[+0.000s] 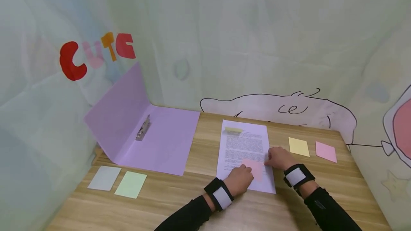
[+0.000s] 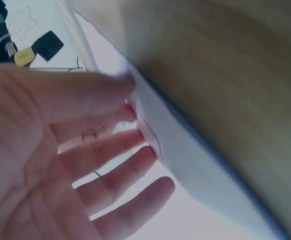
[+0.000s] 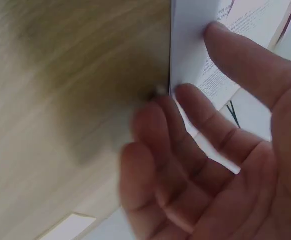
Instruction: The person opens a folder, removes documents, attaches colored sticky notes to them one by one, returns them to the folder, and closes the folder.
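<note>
A stack of printed paper (image 1: 247,143) lies on the table, with a yellow sticky strip (image 1: 233,130) near its top and a pink sticky note (image 1: 256,170) low on the page. My left hand (image 1: 239,180) rests over the page's lower part, fingertips on the pink note; its fingers look extended in the left wrist view. At the paper's right edge is my right hand (image 1: 280,158). In the right wrist view its thumb (image 3: 235,50) touches the page, while the loosely bent fingers sit right at the edge and on the table beside it.
A purple folder (image 1: 170,138) stands open on the left, its metal clip (image 1: 143,128) near the fold. In front of it lie a grey note (image 1: 104,178) and a green note (image 1: 131,184). A yellow note (image 1: 299,147) and another pink note (image 1: 325,151) lie right of the paper.
</note>
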Demonstrator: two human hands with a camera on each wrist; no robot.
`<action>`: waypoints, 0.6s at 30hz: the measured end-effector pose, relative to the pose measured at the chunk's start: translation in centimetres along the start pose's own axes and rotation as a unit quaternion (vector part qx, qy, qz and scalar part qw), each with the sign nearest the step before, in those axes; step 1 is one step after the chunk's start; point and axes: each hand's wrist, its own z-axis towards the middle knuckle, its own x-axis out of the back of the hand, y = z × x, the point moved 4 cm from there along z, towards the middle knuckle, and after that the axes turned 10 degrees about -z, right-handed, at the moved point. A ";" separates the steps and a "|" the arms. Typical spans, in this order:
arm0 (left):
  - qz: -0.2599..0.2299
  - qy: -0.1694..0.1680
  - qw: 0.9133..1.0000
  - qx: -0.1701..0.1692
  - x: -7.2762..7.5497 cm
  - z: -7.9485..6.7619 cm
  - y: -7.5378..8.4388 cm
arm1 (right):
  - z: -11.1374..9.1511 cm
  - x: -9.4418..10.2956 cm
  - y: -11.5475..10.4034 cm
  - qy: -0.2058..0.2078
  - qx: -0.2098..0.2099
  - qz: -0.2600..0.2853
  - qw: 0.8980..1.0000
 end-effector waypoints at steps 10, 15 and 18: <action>-0.064 -0.077 0.994 0.031 0.0 -0.7 -2.6 | -2.1 -1.1 -0.3 -0.003 0.120 -0.090 0.989; -0.081 -0.125 0.989 0.028 -0.3 -0.9 -3.6 | -3.4 -2.0 0.0 -0.025 0.149 -0.099 0.984; -0.064 -0.131 0.989 0.010 -0.2 -0.8 -3.8 | -3.6 -2.0 0.1 -0.017 0.156 -0.101 0.982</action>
